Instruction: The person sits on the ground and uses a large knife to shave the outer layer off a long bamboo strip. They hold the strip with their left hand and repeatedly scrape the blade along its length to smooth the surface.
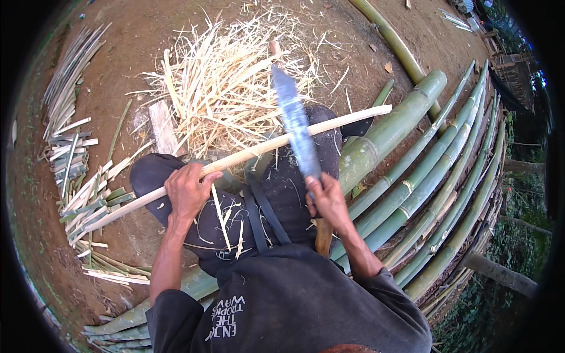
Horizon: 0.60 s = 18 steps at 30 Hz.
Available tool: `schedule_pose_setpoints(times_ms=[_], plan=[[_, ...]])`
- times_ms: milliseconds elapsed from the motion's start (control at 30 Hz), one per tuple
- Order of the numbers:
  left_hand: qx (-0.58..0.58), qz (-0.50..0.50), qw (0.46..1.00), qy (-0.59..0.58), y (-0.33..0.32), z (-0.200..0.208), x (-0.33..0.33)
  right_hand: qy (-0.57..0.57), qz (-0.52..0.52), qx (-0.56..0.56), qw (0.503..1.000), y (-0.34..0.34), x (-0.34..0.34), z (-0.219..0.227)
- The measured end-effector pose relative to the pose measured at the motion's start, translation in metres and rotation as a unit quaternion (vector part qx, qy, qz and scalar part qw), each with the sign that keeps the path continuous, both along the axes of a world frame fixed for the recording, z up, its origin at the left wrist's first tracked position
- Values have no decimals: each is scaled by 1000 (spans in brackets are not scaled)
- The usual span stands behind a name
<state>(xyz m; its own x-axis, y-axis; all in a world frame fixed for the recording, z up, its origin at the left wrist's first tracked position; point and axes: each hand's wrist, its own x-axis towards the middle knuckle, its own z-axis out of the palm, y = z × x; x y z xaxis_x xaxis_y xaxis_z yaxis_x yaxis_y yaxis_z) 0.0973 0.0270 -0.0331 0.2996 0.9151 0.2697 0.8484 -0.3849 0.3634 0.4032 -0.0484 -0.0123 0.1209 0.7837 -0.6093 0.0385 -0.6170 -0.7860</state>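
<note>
My left hand (189, 189) is closed around a long pale strip of split bamboo (250, 151). The strip lies slantwise across my lap, its far end up to the right and its other end low on the left. In my right hand (328, 200) is a machete (295, 120), gripped near the base of its broad grey blade. The blade points up and away and crosses over the strip. It looks slightly smeared by motion, and I cannot tell whether its edge touches the bamboo. Thin shavings (221, 220) lie on my dark trousers.
A heap of pale shavings (218, 88) covers the ground ahead, beside a wooden block (163, 126). Split strips (94, 203) are piled at the left. Long green bamboo poles (406, 197) lie along my right side, near a thick bamboo culm (382, 141).
</note>
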Motion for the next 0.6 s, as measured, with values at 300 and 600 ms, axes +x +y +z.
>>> schedule_pose_setpoints(times_ms=[300,600], plan=[[-19,5,1000,-5,-2,-1,0,11,-50,2,999,6,15,3],[-17,11,1000,-13,0,2,4,48,22,-12,999,10,-9,-2]])
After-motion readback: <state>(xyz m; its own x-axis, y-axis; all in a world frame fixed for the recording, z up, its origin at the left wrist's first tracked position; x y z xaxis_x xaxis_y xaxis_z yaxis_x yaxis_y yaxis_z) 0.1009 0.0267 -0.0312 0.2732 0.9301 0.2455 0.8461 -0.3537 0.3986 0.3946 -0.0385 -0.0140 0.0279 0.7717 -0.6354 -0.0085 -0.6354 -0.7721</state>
